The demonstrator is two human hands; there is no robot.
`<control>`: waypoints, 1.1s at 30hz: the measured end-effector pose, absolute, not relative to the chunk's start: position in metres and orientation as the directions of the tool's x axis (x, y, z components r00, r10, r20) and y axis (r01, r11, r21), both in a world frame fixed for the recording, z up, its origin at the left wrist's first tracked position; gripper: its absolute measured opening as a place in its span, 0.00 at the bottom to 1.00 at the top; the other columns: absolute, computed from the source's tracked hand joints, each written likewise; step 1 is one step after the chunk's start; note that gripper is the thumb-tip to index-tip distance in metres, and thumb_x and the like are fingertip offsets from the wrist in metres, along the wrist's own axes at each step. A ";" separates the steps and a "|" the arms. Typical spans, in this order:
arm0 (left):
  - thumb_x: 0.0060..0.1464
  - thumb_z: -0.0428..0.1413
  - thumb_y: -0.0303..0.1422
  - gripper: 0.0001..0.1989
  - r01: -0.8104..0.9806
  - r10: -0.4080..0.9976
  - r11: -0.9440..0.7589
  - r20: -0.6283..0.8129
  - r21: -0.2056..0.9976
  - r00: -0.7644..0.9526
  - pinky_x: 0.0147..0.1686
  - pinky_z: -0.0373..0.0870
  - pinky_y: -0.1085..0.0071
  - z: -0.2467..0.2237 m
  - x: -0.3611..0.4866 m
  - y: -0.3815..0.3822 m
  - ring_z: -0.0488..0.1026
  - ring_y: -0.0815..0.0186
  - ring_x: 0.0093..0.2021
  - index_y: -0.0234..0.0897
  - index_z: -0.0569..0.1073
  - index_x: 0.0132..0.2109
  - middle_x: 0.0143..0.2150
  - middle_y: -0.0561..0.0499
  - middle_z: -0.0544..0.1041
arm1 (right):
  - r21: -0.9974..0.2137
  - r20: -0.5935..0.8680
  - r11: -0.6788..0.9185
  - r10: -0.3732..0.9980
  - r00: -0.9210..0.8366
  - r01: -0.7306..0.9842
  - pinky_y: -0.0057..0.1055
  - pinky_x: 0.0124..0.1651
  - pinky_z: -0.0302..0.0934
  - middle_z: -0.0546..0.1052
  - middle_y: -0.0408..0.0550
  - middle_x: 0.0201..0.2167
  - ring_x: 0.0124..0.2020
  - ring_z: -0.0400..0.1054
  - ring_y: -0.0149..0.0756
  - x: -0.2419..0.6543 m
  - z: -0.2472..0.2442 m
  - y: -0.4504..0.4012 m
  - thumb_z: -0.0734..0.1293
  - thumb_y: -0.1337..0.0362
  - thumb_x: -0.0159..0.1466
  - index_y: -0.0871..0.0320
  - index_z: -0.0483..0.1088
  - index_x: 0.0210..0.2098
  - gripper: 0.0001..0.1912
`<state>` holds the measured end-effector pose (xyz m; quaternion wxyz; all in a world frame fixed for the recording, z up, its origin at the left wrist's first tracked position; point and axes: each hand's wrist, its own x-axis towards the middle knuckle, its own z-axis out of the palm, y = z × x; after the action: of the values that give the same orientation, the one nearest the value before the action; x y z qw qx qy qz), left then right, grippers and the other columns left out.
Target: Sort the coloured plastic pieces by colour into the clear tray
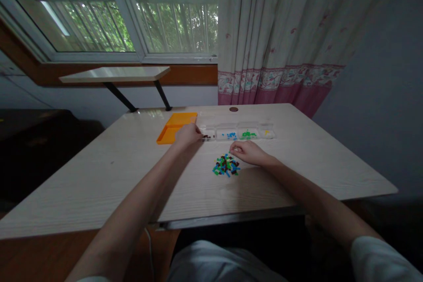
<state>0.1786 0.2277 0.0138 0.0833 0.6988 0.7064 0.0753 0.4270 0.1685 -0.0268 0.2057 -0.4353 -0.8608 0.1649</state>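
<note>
A mixed pile of small plastic pieces (pixel 226 165) in brown, blue, green and yellow lies on the table. Just over its upper right edge is my right hand (pixel 251 152), thumb and fingertips pinched together; what they hold is too small to make out. My left hand (pixel 188 134) reaches to the leftmost clear compartment, its fingers closed beside the dark brown pieces (pixel 207 136), and anything in them is hidden. Along the same row of clear compartments sit blue pieces (pixel 230 135), green pieces (pixel 247 134) and, at the right end, a few yellow pieces (pixel 266 132).
An orange tray (pixel 170 134) with a divider lies left of the compartments, partly behind my left hand. A raised shelf (pixel 115 74) on dark legs stands at the table's back left. The pale wooden table (pixel 132 185) carries a round brown disc (pixel 233 109) near its back edge.
</note>
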 end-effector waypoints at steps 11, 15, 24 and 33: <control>0.41 0.55 0.32 0.09 0.962 0.985 -0.166 -0.009 0.218 0.173 0.28 0.62 0.75 0.011 0.173 0.249 0.72 0.65 0.31 0.39 0.78 0.31 0.30 0.48 0.77 | -0.453 0.224 0.567 0.819 -0.528 0.688 0.23 0.27 0.48 0.69 0.41 0.20 0.22 0.60 0.26 0.428 -0.027 0.170 0.62 0.62 0.60 0.58 0.71 0.34 0.08; 0.41 0.54 0.32 0.08 0.909 0.974 -0.198 0.175 0.367 0.142 0.29 0.64 0.73 0.011 0.173 0.239 0.71 0.64 0.31 0.37 0.77 0.30 0.29 0.48 0.77 | -0.416 0.222 0.572 0.818 -0.531 0.707 0.24 0.29 0.51 0.73 0.44 0.24 0.25 0.64 0.29 0.428 -0.029 0.171 0.61 0.62 0.61 0.56 0.73 0.35 0.10; 0.40 0.58 0.31 0.07 0.132 0.937 -0.188 0.137 0.973 0.320 0.32 0.68 0.72 -0.015 0.217 0.174 0.72 0.69 0.28 0.31 0.74 0.30 0.28 0.48 0.76 | -0.396 0.420 0.600 0.791 -0.444 0.695 0.22 0.29 0.52 0.72 0.41 0.21 0.21 0.62 0.26 0.416 -0.025 0.160 0.62 0.59 0.61 0.54 0.72 0.42 0.12; 0.39 0.61 0.32 0.12 0.005 0.930 -0.151 0.141 0.988 0.339 0.28 0.65 0.76 -0.024 0.230 0.165 0.71 0.71 0.26 0.32 0.68 0.31 0.25 0.53 0.74 | -0.315 0.508 0.681 0.709 -0.489 0.660 0.22 0.28 0.51 0.72 0.42 0.20 0.21 0.63 0.27 0.416 -0.028 0.159 0.62 0.56 0.60 0.55 0.74 0.39 0.14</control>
<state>0.2301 0.1654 -0.0244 0.5320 0.6217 0.3759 0.4349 0.4158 0.1595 -0.0280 0.3125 -0.3972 -0.8620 0.0390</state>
